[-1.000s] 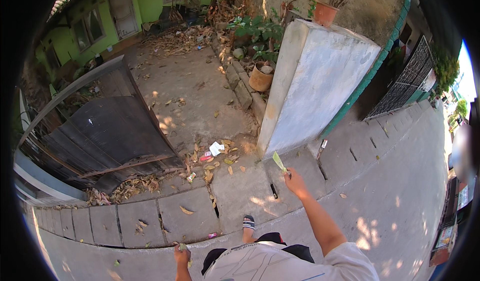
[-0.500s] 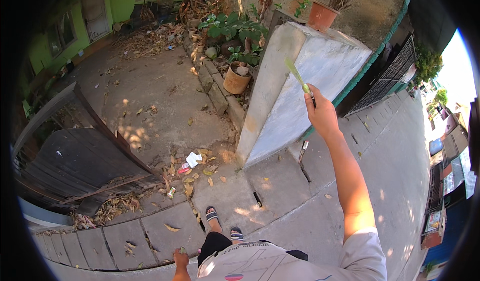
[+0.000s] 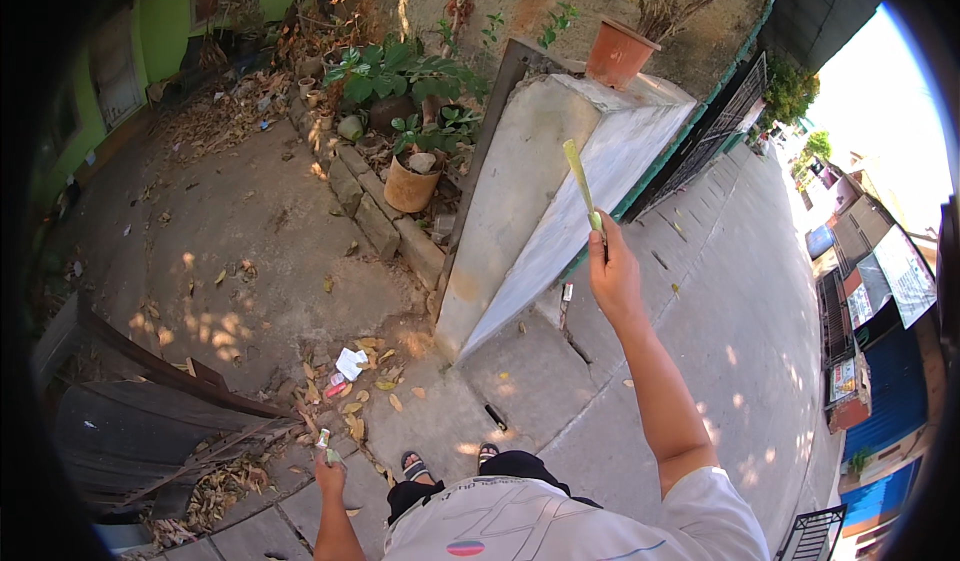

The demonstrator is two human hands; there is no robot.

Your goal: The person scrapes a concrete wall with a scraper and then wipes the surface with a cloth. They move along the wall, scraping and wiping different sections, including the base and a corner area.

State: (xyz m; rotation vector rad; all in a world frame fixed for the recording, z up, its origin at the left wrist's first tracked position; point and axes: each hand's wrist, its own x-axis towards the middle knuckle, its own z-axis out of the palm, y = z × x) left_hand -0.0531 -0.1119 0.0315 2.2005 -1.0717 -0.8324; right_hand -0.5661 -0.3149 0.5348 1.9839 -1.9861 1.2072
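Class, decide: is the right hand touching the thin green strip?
Touching. The head view shows the right hand closed round the lower end of the green strip, which sticks up from it.

A single head-worn fisheye view looks steeply down from above the person's own shirt (image 3: 560,521) and sandalled feet, facing forward over the pavement (image 3: 740,291) toward a concrete pillar (image 3: 560,191). Edges bend near the dark round rim.
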